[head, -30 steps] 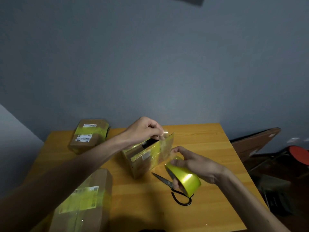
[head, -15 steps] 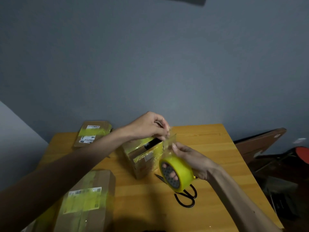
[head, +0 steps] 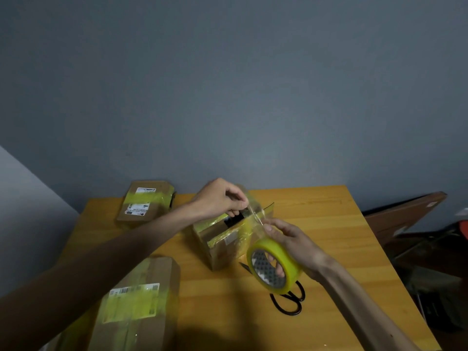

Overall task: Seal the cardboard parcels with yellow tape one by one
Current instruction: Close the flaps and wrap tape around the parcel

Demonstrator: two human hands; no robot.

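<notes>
Matt brown cardboard parcel (head: 222, 245), glossy translucent yellow plastic tape roll (head: 274, 264), smooth varnished wooden table (head: 329, 236).

Wooden table (head: 316, 224) set against a grey-blue wall (head: 228, 97), brown board (head: 405, 216) leaned right of the table, room dimly lit

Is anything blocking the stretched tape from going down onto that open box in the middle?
Nothing visible. The left hand pinches the tape strip just above the middle parcel, the right hand holds the tape roll beside it. The scissors lie to the side.
</notes>
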